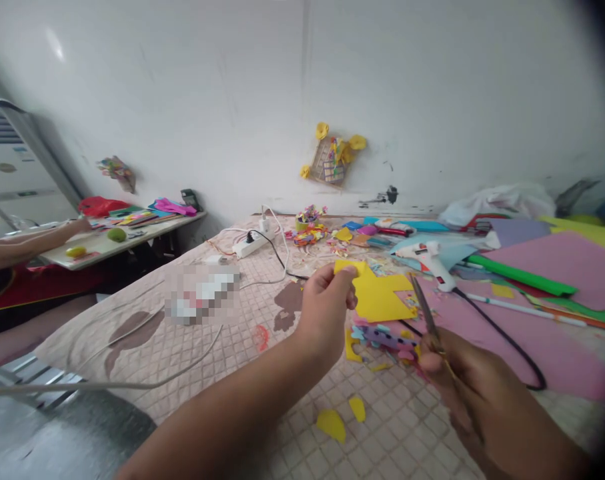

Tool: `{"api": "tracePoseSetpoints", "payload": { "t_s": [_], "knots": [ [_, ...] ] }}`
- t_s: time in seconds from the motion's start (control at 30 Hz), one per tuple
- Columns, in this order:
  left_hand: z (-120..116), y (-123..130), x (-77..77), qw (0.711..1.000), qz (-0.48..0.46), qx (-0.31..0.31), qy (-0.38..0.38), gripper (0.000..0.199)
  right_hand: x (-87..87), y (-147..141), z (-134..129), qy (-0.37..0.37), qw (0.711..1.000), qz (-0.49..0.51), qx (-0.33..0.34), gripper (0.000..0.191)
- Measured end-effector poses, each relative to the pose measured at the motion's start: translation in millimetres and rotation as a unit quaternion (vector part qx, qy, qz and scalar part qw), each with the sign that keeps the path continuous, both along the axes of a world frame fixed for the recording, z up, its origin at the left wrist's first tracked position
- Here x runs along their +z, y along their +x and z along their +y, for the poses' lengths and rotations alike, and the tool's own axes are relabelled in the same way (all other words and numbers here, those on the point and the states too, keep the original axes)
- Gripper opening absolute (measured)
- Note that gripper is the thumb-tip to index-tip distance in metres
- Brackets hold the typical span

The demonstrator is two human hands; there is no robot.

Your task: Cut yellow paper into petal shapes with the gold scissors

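A yellow craft sheet (385, 297) with a notch cut in its right side is pinched by my left hand (327, 300) at its upper left corner. My right hand (475, 383) is closed around a pair of scissors (427, 310), whose blades point up beside the sheet's right edge. Just below the sheet lies a purple dotted craft piece (382, 335) with blue and pink trimmings, partly covered. Two small yellow cut-outs (331, 425) rest on the checked tablecloth (302, 400) in front of me.
A white glue gun (429, 260) with a black cord lies on coloured sheets (577, 267) at right. A power strip (255, 243) and cables cross the left side. At another table (82, 250), far left, a person's arm (37, 243) reaches across.
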State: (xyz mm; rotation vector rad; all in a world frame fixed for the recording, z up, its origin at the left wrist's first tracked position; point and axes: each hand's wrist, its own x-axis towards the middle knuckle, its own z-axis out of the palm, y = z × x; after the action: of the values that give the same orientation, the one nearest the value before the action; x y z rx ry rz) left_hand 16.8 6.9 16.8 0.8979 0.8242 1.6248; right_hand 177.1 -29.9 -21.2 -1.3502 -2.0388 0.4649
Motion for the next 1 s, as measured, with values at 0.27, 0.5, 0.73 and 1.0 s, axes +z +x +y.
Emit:
{"api": "tracePoseSetpoints", "payload": {
  "t_s": [0.27, 0.5, 0.73, 1.0],
  "knots": [
    [-31, 12, 11.8, 0.981, -0.157, -0.100, -0.063, 0.023, -5.7, -13, 4, 0.263, 0.947, -0.172, -0.067, 0.033],
    [-41, 13, 12.7, 0.978, -0.164, -0.122, -0.037, 0.025, 8.6, -7, 8, 0.369, 0.893, -0.223, -0.128, 0.032],
    [-43, 14, 9.8, 0.971, -0.161, -0.165, -0.056, 0.026, 8.9, -1, 13, 0.352, 0.895, -0.235, -0.144, 0.034],
    [-44, 11, 8.2, 0.990, -0.054, -0.121, 0.051, 0.026, 18.4, -6, 2, 0.080, 0.994, -0.008, -0.079, 0.044]
  ]
}}
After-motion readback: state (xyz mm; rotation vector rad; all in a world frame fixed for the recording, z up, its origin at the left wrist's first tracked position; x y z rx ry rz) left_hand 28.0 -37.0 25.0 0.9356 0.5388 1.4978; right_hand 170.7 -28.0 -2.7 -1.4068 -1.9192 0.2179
